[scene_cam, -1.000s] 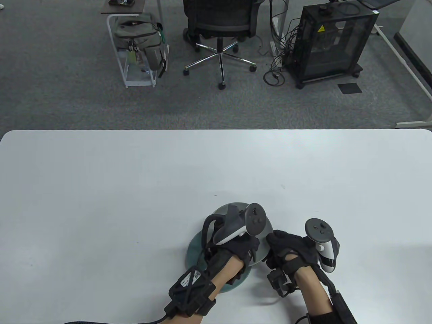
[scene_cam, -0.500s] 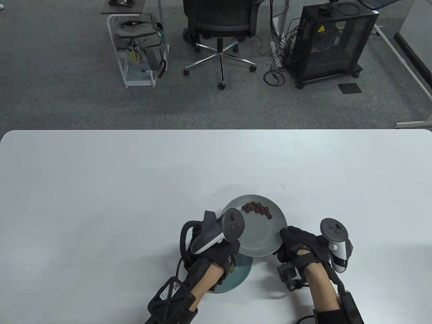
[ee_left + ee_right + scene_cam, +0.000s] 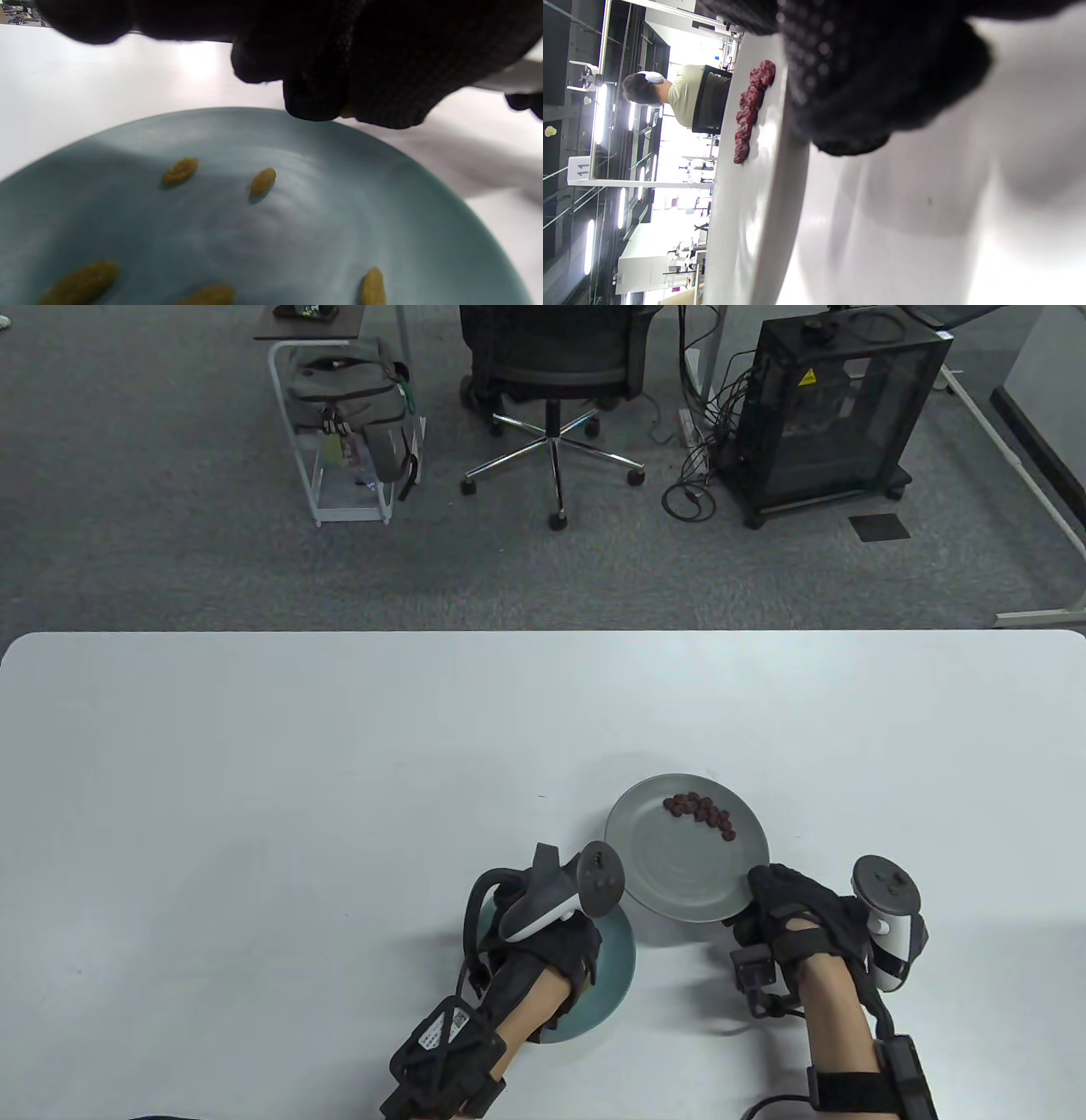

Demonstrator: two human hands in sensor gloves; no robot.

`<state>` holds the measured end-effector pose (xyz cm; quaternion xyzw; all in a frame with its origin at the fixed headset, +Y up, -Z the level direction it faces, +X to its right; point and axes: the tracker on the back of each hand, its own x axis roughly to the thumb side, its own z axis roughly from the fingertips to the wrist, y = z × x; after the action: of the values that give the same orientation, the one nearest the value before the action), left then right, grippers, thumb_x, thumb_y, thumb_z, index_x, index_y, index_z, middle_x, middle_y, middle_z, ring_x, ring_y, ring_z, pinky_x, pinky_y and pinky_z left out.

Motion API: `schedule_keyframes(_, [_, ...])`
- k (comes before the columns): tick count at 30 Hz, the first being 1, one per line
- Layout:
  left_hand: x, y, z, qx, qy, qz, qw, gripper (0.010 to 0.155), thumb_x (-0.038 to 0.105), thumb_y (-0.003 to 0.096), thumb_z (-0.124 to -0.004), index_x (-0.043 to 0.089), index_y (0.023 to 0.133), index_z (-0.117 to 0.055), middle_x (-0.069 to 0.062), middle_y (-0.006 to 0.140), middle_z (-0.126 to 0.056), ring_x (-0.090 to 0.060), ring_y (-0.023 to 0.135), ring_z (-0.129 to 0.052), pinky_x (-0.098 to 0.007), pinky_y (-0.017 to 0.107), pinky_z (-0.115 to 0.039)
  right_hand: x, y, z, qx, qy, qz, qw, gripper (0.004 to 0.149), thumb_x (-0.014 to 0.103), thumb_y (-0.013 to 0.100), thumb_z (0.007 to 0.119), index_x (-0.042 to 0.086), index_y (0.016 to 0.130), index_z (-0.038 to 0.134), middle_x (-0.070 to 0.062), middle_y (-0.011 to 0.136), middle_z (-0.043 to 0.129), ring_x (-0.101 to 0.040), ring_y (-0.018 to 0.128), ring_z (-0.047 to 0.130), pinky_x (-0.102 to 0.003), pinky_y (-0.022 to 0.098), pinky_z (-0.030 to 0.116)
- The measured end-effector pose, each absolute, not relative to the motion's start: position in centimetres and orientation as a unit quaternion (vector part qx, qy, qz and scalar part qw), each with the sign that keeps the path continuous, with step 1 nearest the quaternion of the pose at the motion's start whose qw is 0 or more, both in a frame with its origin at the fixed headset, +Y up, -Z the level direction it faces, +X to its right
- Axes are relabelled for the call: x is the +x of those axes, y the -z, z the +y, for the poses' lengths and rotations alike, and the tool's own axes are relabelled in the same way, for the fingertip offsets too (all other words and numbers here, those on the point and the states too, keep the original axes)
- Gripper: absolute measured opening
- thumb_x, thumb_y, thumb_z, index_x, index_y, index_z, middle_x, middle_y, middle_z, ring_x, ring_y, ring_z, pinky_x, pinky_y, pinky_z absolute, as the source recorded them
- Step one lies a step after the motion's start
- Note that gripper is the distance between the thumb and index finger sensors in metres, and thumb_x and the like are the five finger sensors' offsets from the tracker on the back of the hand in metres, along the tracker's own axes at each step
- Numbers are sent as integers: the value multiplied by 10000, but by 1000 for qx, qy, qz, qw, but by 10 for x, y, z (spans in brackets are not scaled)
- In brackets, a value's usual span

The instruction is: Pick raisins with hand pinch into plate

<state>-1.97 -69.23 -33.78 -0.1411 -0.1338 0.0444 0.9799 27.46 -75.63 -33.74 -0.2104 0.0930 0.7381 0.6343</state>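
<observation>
A grey plate (image 3: 670,865) carries a row of several dark red raisins (image 3: 702,813). My right hand (image 3: 755,895) grips its near right rim; the right wrist view shows the glove (image 3: 848,127) on the plate's edge (image 3: 763,212) and the raisins (image 3: 751,106). A teal plate (image 3: 615,976) lies under my left hand (image 3: 585,950). The left wrist view shows several yellow-green raisins (image 3: 263,181) on the teal plate (image 3: 297,237). My left fingertips (image 3: 339,108) are pinched together above its far rim, with a speck of yellow between them.
The white table (image 3: 339,772) stretches wide to the left and far side. An office chair (image 3: 551,381), a bag on a rack (image 3: 352,407) and a black cabinet (image 3: 836,407) stand on the carpet beyond the far edge.
The grey plate, first hidden under my hands over the teal plate, has moved right and away in my right hand. The two plates now lie side by side. My left hand drew back.
</observation>
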Motion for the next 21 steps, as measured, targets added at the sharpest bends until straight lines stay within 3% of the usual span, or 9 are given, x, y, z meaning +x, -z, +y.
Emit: schedule_keyframes(21, [14,350,-726,-148,44,-130,979,463,373,402,-1000,46,728,-966,-94,486,-958,-230,274,-894,-540,331,-767,285,338,-757,-223,-724,85,647,520,321,503,724,-38,880,723,-126,511,1062,-188,111,1045,-268,57,894])
